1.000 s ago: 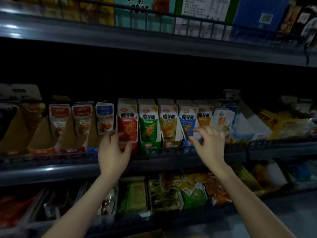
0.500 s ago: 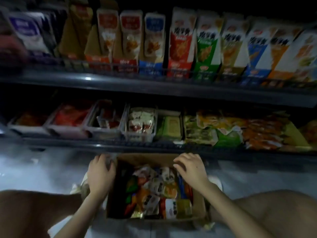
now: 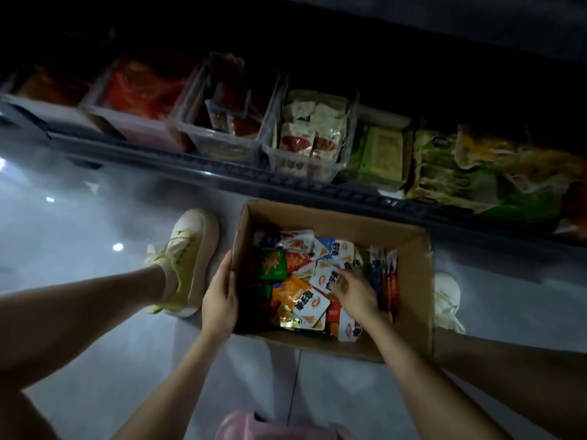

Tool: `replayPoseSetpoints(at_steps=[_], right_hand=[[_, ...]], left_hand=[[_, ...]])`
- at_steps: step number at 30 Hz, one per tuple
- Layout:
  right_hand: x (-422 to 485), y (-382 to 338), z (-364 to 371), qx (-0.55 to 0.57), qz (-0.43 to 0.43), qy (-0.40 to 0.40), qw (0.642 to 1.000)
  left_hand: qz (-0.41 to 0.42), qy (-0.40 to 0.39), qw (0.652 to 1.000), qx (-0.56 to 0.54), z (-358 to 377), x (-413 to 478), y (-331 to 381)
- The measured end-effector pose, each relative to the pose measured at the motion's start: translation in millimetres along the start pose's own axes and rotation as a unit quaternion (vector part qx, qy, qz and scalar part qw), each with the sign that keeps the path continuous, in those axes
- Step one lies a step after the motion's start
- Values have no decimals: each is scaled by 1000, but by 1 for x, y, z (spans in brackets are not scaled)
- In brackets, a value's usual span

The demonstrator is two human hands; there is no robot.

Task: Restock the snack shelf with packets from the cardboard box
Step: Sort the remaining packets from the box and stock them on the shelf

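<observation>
The left rim of the cardboard box [image 3: 413, 312] is gripped by the left hand [image 3: 219, 300]. The right hand [image 3: 357, 295] is laid on packets [image 3: 301, 300] mid-box, fingers bent; a grip cannot be told. A strip of floor [image 3: 95, 249] is left before the shelf [image 3: 222, 173] edge.

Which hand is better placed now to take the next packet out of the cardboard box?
Right. The right hand rests on the packets inside the cardboard box; the left hand grips the box's left wall, away from them.

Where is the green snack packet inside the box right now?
Head view: the green snack packet lies in the left part of the brown cardboard box on the floor, just right of the left hand holding the box's left wall.
</observation>
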State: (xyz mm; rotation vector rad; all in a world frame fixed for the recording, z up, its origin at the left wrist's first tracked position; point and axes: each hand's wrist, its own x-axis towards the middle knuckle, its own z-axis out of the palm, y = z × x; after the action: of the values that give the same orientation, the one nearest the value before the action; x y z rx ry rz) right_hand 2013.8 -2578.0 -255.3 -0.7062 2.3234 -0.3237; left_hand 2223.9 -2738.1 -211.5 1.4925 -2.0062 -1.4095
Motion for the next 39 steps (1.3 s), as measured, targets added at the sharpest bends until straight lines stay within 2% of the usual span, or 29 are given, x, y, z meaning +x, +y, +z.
replayPoseSetpoints(at_steps=[5,9,12,16,18,20,22,23,27,30,31,32,34,35,36,39], right_hand=[[28,14,6,-10,49,-24,998],[35,17,5,-141,12,-41,989],[37,16,3,-132,23,-47,990],[28,10,-20,45,53,-19,997],[17,3,-43,119,56,52,990],[2,-8,-66,228,57,102,967],[-14,-26,-80,400,60,70,912],[-22,-37,-83,449,58,35,891],[-41,-77,-70,495,47,-79,864],[-45,-82,-52,529,41,-114,840],[-45,-78,-47,520,40,-106,847],[-42,-71,-41,476,38,-80,875],[-30,-52,-26,282,32,-23,959],[-26,-45,-18,177,39,-26,983],[-23,-41,-9,105,56,-50,992],[-21,-38,15,8,96,-97,991]], left_hand=[[-4,-5,1000,-23,-1,3,-4],[-8,-8,999,-34,-2,2,-1],[-2,-21,999,-26,-5,1,5],[0,-21,1000,10,-13,5,5],[24,46,996,70,-17,6,10],[62,102,987,104,-17,4,25],[93,89,986,103,-12,-1,46],[95,50,990,88,-8,-4,57],[31,-131,990,-46,11,-17,84],[-6,-104,990,-97,11,-19,79],[-20,-81,990,-112,5,-18,77],[-39,-54,990,-128,-3,-16,70],[-70,0,985,-159,-22,-10,58],[-75,26,982,-169,-32,-7,54],[-83,54,979,-180,-41,-5,50],[-115,127,959,-224,-62,5,41]])
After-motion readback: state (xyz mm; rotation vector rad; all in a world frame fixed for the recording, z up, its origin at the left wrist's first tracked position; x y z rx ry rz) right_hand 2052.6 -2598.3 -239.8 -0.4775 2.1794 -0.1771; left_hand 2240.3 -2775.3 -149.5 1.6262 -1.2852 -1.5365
